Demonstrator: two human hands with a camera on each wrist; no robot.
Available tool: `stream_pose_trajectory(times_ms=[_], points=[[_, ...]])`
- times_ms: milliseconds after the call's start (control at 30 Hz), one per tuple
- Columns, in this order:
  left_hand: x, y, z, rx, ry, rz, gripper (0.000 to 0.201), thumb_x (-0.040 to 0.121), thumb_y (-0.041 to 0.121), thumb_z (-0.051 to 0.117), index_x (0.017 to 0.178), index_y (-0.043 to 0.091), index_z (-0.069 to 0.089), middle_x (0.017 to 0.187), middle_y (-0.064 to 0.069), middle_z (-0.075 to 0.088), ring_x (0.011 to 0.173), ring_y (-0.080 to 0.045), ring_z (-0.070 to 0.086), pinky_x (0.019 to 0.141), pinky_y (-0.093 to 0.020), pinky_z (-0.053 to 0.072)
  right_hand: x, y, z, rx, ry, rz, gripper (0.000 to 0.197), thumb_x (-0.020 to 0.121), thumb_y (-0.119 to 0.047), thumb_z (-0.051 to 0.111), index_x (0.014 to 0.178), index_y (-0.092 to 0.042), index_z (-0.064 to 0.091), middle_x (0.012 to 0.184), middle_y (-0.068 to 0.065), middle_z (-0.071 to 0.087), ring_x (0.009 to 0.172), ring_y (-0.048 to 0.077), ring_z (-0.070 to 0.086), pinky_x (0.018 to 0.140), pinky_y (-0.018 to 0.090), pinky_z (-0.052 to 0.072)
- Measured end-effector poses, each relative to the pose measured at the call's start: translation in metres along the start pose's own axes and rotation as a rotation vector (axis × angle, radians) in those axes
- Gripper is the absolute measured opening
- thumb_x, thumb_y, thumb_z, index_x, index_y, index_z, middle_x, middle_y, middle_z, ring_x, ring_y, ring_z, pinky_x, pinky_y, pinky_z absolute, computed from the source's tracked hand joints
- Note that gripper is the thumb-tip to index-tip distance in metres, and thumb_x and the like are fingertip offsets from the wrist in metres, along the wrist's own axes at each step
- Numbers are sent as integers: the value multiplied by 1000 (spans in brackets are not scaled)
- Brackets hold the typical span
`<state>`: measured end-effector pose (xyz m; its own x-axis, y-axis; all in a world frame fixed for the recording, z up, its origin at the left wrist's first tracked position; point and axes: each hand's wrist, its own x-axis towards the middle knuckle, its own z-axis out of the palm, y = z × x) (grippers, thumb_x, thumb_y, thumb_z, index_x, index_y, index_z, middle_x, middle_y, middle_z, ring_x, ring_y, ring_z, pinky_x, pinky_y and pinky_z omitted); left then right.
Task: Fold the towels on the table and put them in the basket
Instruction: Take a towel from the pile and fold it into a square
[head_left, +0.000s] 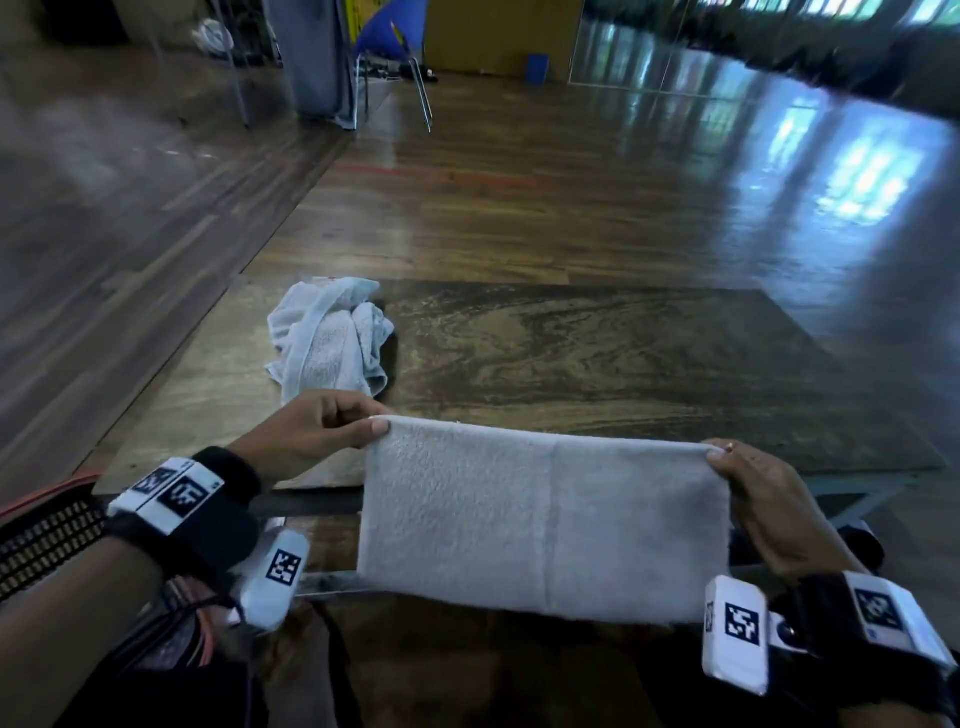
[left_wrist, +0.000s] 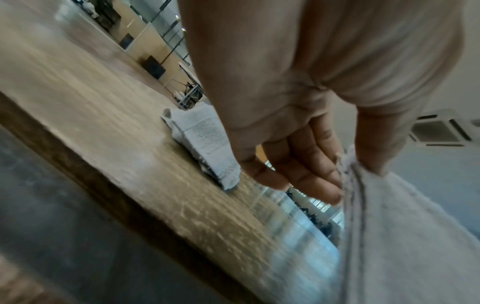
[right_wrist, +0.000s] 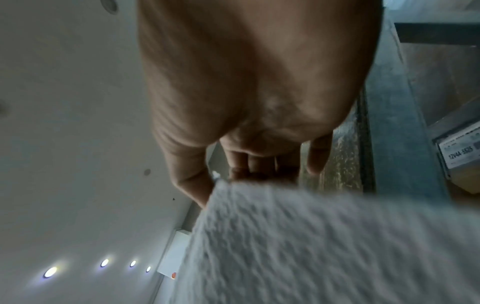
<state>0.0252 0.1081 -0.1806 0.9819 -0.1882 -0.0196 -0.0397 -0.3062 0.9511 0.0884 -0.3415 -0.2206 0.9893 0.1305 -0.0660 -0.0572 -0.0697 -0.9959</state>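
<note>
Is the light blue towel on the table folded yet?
No. The light blue towel lies bunched in a crumpled heap on the table.

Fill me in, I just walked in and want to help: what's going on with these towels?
A person is folding towels. Their left hand and right hand each pinch an upper corner of a grey towel, holding it up, already folded over, above the near edge of the table. A second, pale blue towel lies crumpled and unfolded on the table's far left. A dark mesh basket shows at the person's left; no towel can be seen in it.
</note>
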Motion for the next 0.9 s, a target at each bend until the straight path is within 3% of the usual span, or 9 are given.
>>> stream_pose_trajectory(times_ms=[67, 133, 200, 267, 333, 433, 533, 700, 900], points=[[14, -8, -2, 39, 26, -29, 13, 85, 22, 61, 90, 16, 71, 87, 2, 71, 86, -12, 64, 74, -18, 50, 11, -3, 4, -56, -40, 22, 20, 89, -17, 54, 88, -12, 73, 78, 1, 70, 74, 12, 62, 62, 17, 51], [30, -12, 0, 115, 147, -20, 10, 88, 20, 60, 92, 16, 68, 90, 1, 69, 86, -12, 63, 72, -16, 51, 27, -6, 10, -118, -8, 7, 20, 91, -19, 54, 90, -14, 74, 88, 5, 72, 84, 17, 62, 75, 25, 51], [49, -10, 7, 162, 420, 20, 11, 90, 19, 59, 99, 16, 64, 94, 2, 66, 82, -7, 61, 68, -16, 51, 45, -10, 19, -217, 177, -15, 22, 92, -24, 54, 106, -16, 69, 106, 8, 69, 94, 18, 60, 86, 33, 47], [65, -2, 17, 106, 692, 53, 21, 92, 20, 57, 111, 15, 59, 100, 4, 63, 79, -1, 58, 64, -12, 48, 57, -13, 35, -353, 429, -46, 32, 92, -22, 55, 122, -13, 59, 118, 11, 64, 102, 20, 58, 87, 29, 41], [74, 2, 31, 165, 791, 80, 27, 93, 22, 54, 118, 12, 58, 107, -1, 63, 86, -7, 59, 73, -16, 47, 60, -12, 58, -524, 522, -102, 37, 91, -20, 55, 126, -10, 54, 120, 14, 62, 111, 27, 56, 93, 34, 39], [75, -3, 67, 440, 567, 159, 32, 93, 22, 53, 123, 11, 56, 123, -8, 59, 108, -19, 56, 91, -27, 41, 54, -5, 98, -898, 380, -271, 36, 91, -25, 53, 126, -18, 53, 125, 6, 59, 120, 25, 49, 103, 41, 29], [77, -17, 104, 738, 266, 71, 45, 96, 34, 41, 138, 18, 41, 146, -3, 41, 132, -20, 40, 108, -39, 30, 49, 4, 132, -1098, 193, -394, 36, 93, -31, 44, 129, -26, 49, 133, -4, 54, 126, 15, 43, 106, 36, 19], [79, -42, 129, 1059, 69, -72, 61, 96, 52, 17, 148, 21, 14, 159, -2, 9, 146, -18, 6, 117, -43, 7, 49, 28, 161, -1360, -99, -267, 49, 97, -47, 25, 144, -33, 27, 155, -5, 24, 143, 16, 19, 114, 44, 15], [106, -39, 110, 1180, -157, -61, 95, 78, 79, 14, 149, 18, 4, 159, -5, -2, 146, -19, -2, 117, -45, 6, 55, 37, 109, -1398, 31, -81, 64, 88, -67, 18, 145, -37, 21, 159, -4, 10, 146, 18, 8, 114, 48, 9]])
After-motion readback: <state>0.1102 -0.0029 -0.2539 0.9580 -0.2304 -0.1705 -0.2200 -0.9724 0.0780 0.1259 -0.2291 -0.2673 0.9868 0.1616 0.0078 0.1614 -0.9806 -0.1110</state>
